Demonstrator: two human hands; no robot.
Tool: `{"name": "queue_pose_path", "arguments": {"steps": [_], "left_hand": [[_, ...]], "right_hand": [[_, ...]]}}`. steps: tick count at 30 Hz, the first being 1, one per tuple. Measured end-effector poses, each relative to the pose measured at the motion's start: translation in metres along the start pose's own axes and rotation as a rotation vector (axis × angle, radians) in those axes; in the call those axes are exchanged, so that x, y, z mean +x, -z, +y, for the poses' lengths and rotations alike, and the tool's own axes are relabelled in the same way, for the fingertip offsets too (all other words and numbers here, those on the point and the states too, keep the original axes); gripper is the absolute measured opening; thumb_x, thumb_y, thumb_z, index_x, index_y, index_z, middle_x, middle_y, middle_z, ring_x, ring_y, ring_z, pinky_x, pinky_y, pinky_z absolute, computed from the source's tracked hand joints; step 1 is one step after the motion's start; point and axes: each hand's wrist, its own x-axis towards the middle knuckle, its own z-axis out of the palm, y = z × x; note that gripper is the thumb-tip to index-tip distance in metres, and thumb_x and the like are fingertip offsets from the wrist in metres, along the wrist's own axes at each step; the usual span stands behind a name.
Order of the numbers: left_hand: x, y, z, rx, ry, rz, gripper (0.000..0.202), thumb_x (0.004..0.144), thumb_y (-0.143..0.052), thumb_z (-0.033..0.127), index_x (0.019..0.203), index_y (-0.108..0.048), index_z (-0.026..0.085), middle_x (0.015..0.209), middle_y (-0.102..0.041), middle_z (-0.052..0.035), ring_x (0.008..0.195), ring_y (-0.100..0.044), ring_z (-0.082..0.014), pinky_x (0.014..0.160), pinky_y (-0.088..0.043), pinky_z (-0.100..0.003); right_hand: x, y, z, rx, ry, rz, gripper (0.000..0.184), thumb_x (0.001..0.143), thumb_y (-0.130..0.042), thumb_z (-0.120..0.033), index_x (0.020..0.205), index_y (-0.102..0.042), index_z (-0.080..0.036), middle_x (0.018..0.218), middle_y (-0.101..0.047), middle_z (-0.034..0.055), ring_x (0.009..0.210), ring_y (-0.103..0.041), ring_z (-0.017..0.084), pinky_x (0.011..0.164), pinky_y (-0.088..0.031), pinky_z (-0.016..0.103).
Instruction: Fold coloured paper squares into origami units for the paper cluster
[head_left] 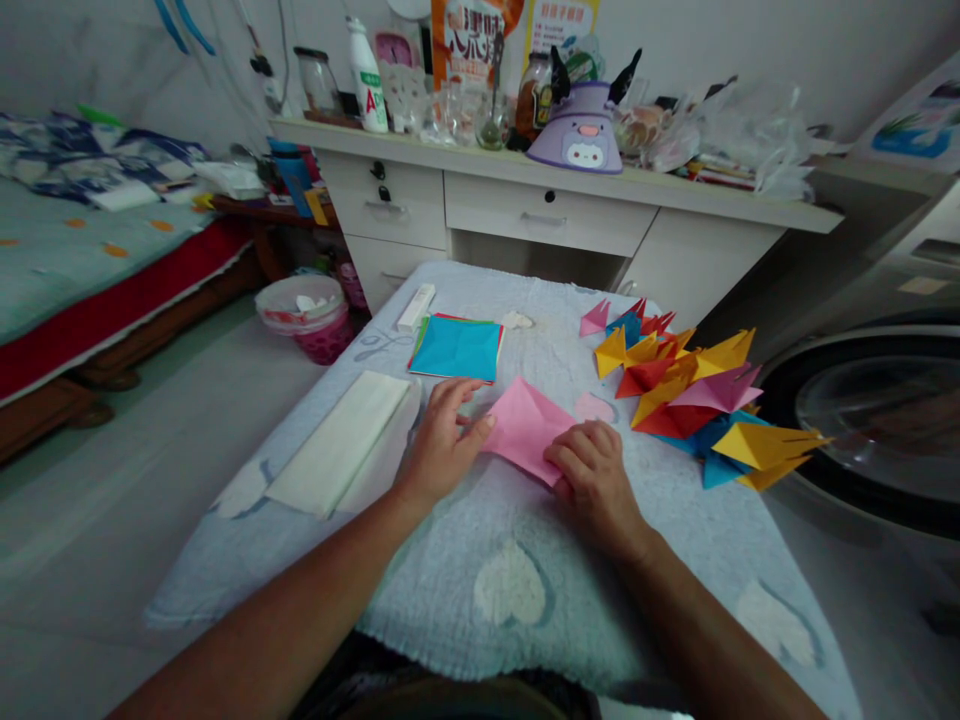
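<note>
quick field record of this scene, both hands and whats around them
surface: pale blue towel spread over the table
left: left hand open, fingertips on the left edge of the pink paper
right: right hand with fingers curled on the paper's near corner; pinch or press unclear
left of hands: folded white sheet
behind hands: stack of coloured squares, blue on top
right of hands: pile of folded paper pieces, yellow, red, blue, pink
far edge: white tube
</note>
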Motion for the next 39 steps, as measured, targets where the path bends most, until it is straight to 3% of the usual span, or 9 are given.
{"name": "queue_pose_path", "arguments": {"steps": [3, 6, 10, 12, 15, 25, 30, 33, 39], "left_hand": [[-0.006, 0.009, 0.013, 0.208, -0.246, 0.035, 0.041, 0.085, -0.061, 0.031, 0.124, -0.054, 0.022, 0.128, -0.051, -0.0113, 0.117, -0.053, -0.0254, 0.086, -0.054, -0.037], [-0.016, 0.01, 0.024, 0.169, -0.463, -0.114, 0.04, 0.084, -0.06, 0.026, 0.123, -0.052, 0.02, 0.125, -0.055, -0.0113, 0.103, -0.061, -0.0204, 0.075, -0.057, -0.03], [-0.025, -0.003, 0.026, 0.23, -0.641, -0.304, 0.035, 0.085, -0.061, 0.021, 0.119, -0.054, 0.018, 0.118, -0.062, -0.0096, 0.103, -0.064, -0.0191, 0.083, -0.057, -0.031], [-0.026, -0.009, 0.022, 0.274, -0.648, -0.287, 0.022, 0.087, -0.055, 0.012, 0.108, -0.059, 0.019, 0.109, -0.066, -0.0069, 0.094, -0.066, -0.0165, 0.079, -0.057, -0.029], [-0.023, -0.011, 0.019, 0.227, -0.596, -0.246, 0.024, 0.082, -0.05, 0.002, 0.097, -0.061, 0.017, 0.099, -0.068, -0.0058, 0.089, -0.067, -0.016, 0.078, -0.057, -0.028], [-0.012, 0.005, 0.025, -0.006, -0.368, -0.107, 0.026, 0.074, -0.052, -0.003, 0.085, -0.056, 0.02, 0.107, -0.065, -0.0055, 0.102, -0.063, -0.0166, 0.088, -0.051, -0.032], [-0.008, 0.004, 0.018, -0.016, -0.299, -0.167, 0.025, 0.072, -0.053, -0.002, 0.085, -0.055, 0.02, 0.105, -0.064, -0.0049, 0.102, -0.062, -0.0172, 0.09, -0.05, -0.034], [-0.007, 0.002, 0.012, 0.096, -0.273, -0.242, 0.025, 0.072, -0.059, 0.004, 0.091, -0.058, 0.021, 0.111, -0.061, -0.0061, 0.109, -0.059, -0.0205, 0.093, -0.048, -0.038], [-0.009, 0.001, 0.006, 0.368, -0.35, -0.299, 0.013, 0.076, -0.066, 0.01, 0.083, -0.066, 0.021, 0.121, -0.058, -0.0061, 0.116, -0.051, -0.0268, 0.099, -0.038, -0.048]], "right_hand": [[-0.001, -0.004, -0.005, -0.11, -0.017, 0.017, 0.013, 0.083, -0.059, -0.012, 0.092, -0.064, -0.021, 0.085, -0.064, 0.0045, 0.091, -0.05, 0.023, 0.093, -0.034, 0.046], [-0.001, -0.007, -0.009, -0.17, -0.037, 0.041, 0.012, 0.083, -0.06, -0.014, 0.092, -0.065, -0.021, 0.082, -0.063, 0.0042, 0.089, -0.05, 0.023, 0.098, -0.031, 0.048], [0.0, -0.008, -0.013, -0.198, -0.032, 0.066, 0.015, 0.083, -0.059, -0.012, 0.093, -0.066, -0.021, 0.081, -0.063, 0.0036, 0.089, -0.051, 0.023, 0.101, -0.03, 0.048], [-0.001, -0.009, -0.013, -0.192, -0.023, 0.059, 0.015, 0.083, -0.06, -0.012, 0.094, -0.065, -0.021, 0.081, -0.063, 0.003, 0.09, -0.051, 0.022, 0.102, -0.029, 0.047], [-0.001, -0.009, -0.01, -0.171, -0.019, 0.044, 0.018, 0.081, -0.062, -0.013, 0.096, -0.064, -0.022, 0.084, -0.064, 0.0025, 0.091, -0.052, 0.022, 0.102, -0.03, 0.047], [-0.005, 0.003, 0.013, -0.196, -0.062, 0.145, 0.038, 0.079, -0.059, -0.009, 0.115, -0.06, -0.021, 0.11, -0.063, 0.0095, 0.105, -0.054, 0.026, 0.103, -0.033, 0.051], [-0.005, 0.007, 0.015, -0.133, -0.007, 0.117, 0.026, 0.081, -0.058, -0.009, 0.102, -0.063, -0.023, 0.107, -0.066, 0.0074, 0.105, -0.055, 0.025, 0.102, -0.035, 0.052], [-0.006, 0.006, 0.014, -0.092, 0.011, 0.079, 0.021, 0.081, -0.059, -0.009, 0.095, -0.064, -0.023, 0.107, -0.068, 0.0059, 0.107, -0.055, 0.025, 0.104, -0.034, 0.052], [-0.004, 0.005, 0.008, -0.006, 0.055, -0.122, 0.023, 0.077, -0.057, -0.007, 0.093, -0.064, -0.022, 0.109, -0.07, 0.0033, 0.12, -0.053, 0.026, 0.113, -0.017, 0.055]]}}
